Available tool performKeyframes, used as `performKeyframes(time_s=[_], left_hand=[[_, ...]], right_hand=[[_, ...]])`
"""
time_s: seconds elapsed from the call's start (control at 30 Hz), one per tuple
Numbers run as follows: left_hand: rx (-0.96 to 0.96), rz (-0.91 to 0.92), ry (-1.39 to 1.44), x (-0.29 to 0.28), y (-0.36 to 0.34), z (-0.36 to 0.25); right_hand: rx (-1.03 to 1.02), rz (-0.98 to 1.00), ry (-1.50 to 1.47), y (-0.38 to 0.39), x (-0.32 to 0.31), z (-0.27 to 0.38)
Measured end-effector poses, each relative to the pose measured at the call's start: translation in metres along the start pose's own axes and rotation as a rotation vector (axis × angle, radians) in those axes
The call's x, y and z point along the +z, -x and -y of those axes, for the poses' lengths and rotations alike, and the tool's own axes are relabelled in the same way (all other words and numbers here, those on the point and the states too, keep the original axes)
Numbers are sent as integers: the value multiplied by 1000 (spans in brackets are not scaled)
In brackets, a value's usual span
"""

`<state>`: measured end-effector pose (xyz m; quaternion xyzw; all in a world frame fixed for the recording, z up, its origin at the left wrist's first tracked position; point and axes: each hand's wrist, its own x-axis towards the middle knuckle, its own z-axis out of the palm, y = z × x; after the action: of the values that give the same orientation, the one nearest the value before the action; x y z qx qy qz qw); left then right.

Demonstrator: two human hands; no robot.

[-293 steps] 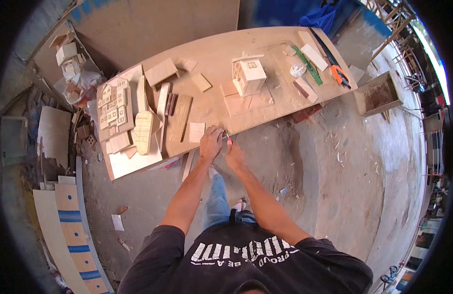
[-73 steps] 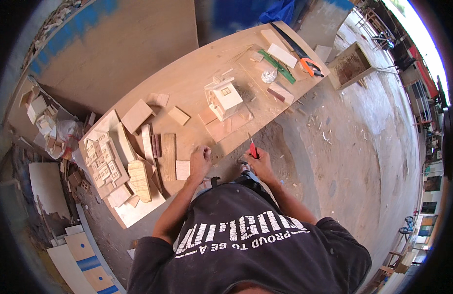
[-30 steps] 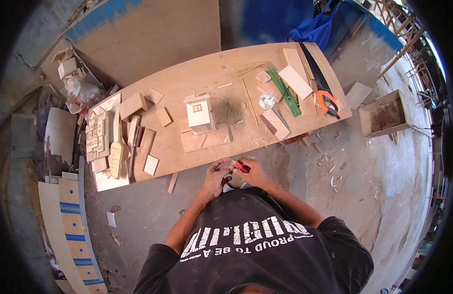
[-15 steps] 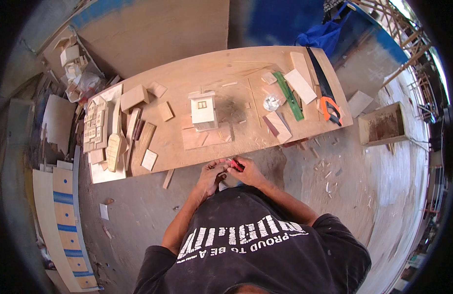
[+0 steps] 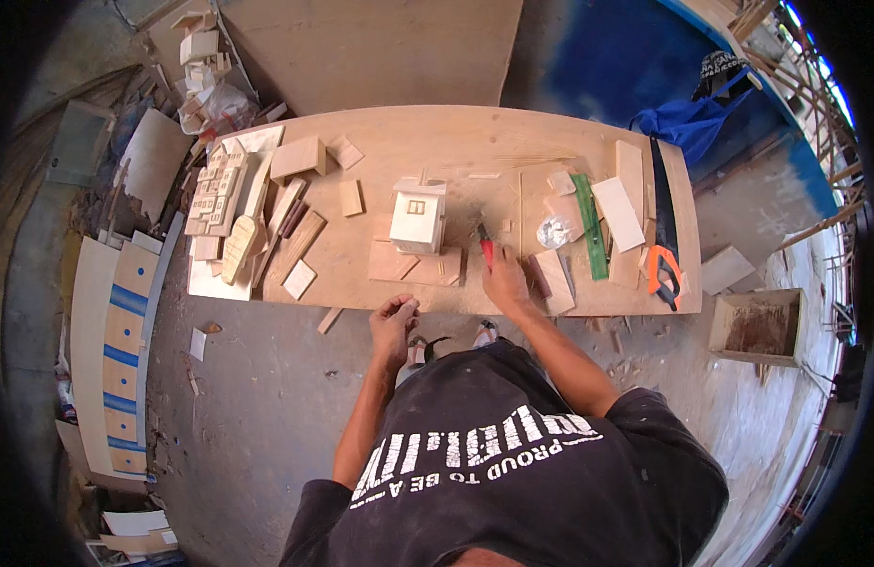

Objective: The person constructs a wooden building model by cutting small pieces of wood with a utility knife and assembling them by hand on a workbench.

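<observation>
The right hand keeps its grip closed round a red tool, tip pointing far, perhaps to clear the fingers; the left hand curls at the counter's near edge, holding what, if anything, I cannot tell; the house stands left of the tool on a board, likely for steadiness.

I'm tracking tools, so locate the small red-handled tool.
In the head view, the red-handled tool is in the right hand, right of the pale boxy wooden model house.
</observation>
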<state>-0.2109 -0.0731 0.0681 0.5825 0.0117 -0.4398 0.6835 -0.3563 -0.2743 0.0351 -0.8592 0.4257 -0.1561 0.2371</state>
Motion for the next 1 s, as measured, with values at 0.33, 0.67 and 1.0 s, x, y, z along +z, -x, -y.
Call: performKeyframes(time_s=[0.33, 0.67, 1.0], left_hand=[[-36, -137, 60, 9, 20, 15], [-14, -211, -7, 23, 11, 26], [-176, -6, 53, 65, 9, 43]], right_hand=[[16, 153, 137, -8, 6, -11], [-222, -17, 95, 2, -22, -11], [-139, 399, -752, 40, -38, 14]])
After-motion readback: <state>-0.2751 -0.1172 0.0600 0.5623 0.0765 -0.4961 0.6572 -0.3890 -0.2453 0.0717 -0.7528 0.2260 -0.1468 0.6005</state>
